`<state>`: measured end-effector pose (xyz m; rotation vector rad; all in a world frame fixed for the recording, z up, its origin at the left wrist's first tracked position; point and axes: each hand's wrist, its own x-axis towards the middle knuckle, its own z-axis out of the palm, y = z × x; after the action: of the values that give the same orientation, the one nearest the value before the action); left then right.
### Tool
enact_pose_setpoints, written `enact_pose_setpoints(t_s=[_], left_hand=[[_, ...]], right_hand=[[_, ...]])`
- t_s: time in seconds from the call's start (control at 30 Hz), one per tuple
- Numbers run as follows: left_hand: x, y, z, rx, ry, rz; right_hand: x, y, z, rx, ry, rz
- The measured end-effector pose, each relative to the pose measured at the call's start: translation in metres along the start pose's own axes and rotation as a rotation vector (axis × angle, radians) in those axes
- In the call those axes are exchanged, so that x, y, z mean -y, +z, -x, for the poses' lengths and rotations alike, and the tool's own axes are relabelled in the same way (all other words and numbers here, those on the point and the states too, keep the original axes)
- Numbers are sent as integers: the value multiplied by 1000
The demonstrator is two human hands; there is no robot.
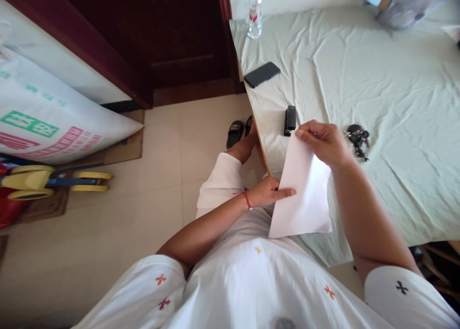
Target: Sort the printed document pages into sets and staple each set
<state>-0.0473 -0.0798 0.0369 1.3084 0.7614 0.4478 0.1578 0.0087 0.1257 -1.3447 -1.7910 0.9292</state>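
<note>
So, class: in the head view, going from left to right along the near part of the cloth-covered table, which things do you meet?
Left hand → white paper → right hand → bunch of keys.

Head cam, steep down, close-up

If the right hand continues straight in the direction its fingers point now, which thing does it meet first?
The right hand, holding the white paper by its top corner, points left along the table edge. The black stapler would likely come first, though depth is unclear.
</note>
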Motion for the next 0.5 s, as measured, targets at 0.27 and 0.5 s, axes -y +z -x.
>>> enact_pose_setpoints(t_s=[0.27, 0.5], left_hand=[[14, 1, 12, 78, 14, -132], [28, 7, 14, 136, 32, -111]], right_hand=[[-6, 0, -6, 51, 192, -106], [-33, -1, 3, 44, 153, 171]])
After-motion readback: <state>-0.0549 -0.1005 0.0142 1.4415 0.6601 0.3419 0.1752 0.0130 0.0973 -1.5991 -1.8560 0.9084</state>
